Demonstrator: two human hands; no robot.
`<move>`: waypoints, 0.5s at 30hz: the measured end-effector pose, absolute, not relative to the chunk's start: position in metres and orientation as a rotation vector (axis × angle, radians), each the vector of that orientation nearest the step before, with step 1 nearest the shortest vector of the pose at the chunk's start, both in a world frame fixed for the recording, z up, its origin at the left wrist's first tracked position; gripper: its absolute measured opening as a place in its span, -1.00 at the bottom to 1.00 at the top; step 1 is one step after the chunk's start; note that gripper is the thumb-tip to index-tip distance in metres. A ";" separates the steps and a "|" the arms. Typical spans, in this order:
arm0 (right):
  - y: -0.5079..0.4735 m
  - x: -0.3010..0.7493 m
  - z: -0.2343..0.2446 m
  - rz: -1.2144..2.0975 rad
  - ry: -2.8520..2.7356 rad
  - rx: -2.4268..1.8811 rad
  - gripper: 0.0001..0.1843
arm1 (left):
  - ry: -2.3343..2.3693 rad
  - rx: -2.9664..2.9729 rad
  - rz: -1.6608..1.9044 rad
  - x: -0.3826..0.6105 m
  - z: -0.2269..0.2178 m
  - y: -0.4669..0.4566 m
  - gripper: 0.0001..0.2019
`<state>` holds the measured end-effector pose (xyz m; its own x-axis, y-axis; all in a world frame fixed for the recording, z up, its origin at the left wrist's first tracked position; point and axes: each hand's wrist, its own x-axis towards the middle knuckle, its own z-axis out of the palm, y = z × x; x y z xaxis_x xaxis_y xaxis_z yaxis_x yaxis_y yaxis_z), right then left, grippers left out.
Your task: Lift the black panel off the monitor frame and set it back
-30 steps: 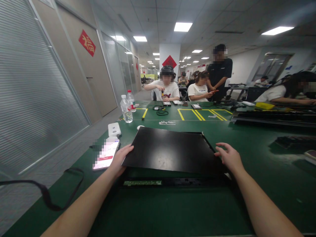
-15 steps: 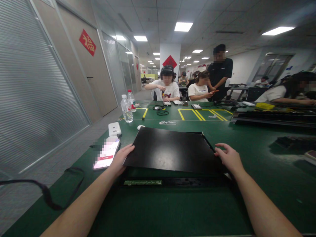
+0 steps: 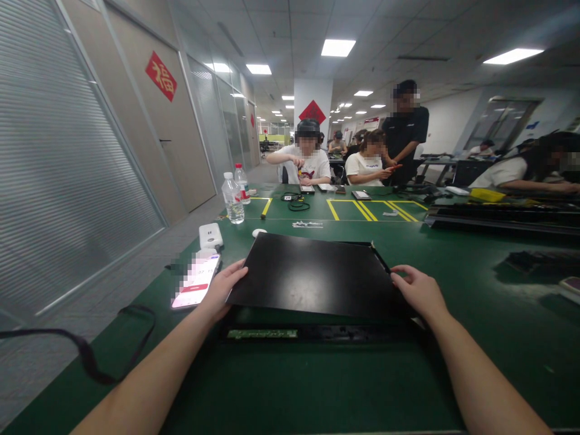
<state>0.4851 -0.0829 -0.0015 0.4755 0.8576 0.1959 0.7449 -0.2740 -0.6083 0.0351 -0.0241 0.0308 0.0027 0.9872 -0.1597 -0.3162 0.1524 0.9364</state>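
Left grip (image 3: 223,287) and right grip (image 3: 419,292) flank the black panel (image 3: 312,275).

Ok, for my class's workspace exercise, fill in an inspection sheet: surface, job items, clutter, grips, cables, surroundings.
Surface: green table with yellow lines on its far part.
Job items: flat black panel; nearer the wearer, a green circuit board on a long black strip.
Clutter: lit smartphone, white device, two plastic bottles, all left.
Grips: left grip holds the panel's left edge; right grip is at its right edge, hold unclear.
Cables: coiled black cable beyond the panel.
Surroundings: people at and behind the table; door at left.
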 end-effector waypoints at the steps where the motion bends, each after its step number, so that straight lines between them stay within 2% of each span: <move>1: -0.083 0.485 -0.002 0.215 -1.333 -2.083 -0.63 | 1.052 0.851 1.245 0.035 0.031 -0.024 -0.66; 9: -0.083 0.485 -0.005 0.156 -1.377 -2.098 -0.64 | 1.078 0.865 1.228 0.034 0.031 -0.025 -0.61; 15: -0.083 0.485 -0.003 0.156 -1.392 -2.135 -0.63 | 1.047 0.837 1.240 0.035 0.031 -0.025 -0.65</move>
